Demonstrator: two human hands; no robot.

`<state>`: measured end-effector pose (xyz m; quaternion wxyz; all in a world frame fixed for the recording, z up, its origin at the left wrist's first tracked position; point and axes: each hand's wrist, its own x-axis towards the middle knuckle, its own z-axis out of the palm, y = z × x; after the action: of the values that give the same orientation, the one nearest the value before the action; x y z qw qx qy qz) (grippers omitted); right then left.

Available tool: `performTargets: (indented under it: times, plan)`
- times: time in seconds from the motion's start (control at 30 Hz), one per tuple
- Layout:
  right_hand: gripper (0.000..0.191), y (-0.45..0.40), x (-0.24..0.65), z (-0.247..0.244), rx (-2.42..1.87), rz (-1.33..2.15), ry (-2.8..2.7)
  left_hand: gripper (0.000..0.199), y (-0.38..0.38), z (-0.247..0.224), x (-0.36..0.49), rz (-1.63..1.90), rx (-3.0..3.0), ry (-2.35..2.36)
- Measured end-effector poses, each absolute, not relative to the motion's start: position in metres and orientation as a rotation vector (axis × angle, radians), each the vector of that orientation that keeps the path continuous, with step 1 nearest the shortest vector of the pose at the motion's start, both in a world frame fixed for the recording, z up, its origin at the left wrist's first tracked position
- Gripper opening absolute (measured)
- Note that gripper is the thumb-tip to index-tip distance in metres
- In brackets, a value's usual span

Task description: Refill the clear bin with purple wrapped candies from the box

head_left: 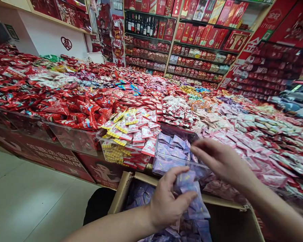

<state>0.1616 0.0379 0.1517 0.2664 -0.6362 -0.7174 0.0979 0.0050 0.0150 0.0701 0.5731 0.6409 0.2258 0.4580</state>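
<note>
My left hand [170, 198] is closed around a bunch of small purple snack packets [195, 201], held above an open cardboard box [234, 220]. More purple packets lie in that box beneath the hand. Behind it stands a clear plastic bin [175, 158], partly filled with purple packets [173, 144] of the same look. Over this bin's right side reaches my right hand [215, 156], its fingers bent and drawn together, tips close to the packets inside. Slight blur hides whether anything is between those fingertips.
Left of the purple bin stands a heaped bin of yellow, white and pink packets [133, 131]. Red packets [75, 107] pile up farther left, pink packets [255, 151] to the right. Shelves [171, 43] with bottles and red boxes rise behind. Tiled floor [30, 198] shows at lower left.
</note>
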Motion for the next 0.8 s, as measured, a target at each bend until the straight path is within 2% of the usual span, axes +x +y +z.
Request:
performTargets:
  times: [0.13,0.23,0.3,0.47,0.63,0.8]
  plan:
    - [0.032,-0.027,0.153,0.11,-1.585,0.827,-1.423,0.053,0.019,0.075,0.012,1.15,1.122,0.523]
    - [0.026,-0.042,0.147,0.082,-1.485,1.085,-1.242,0.064,0.018,0.074,0.017,1.137,1.056,0.508]
    - [0.025,-0.043,0.147,0.074,-1.444,1.118,-1.167,0.064,0.018,0.072,0.019,1.098,1.047,0.485]
    - [0.025,-0.046,0.148,0.067,-1.365,1.109,-0.936,0.05,0.02,0.067,0.022,1.056,1.06,0.522]
    - [0.021,-0.048,0.142,0.058,-1.204,1.204,-0.726,0.048,0.021,0.066,0.025,1.033,1.073,0.529]
    - [0.019,-0.054,0.147,0.052,-1.185,1.246,-0.735,0.044,0.017,0.063,0.022,0.969,1.101,0.48]
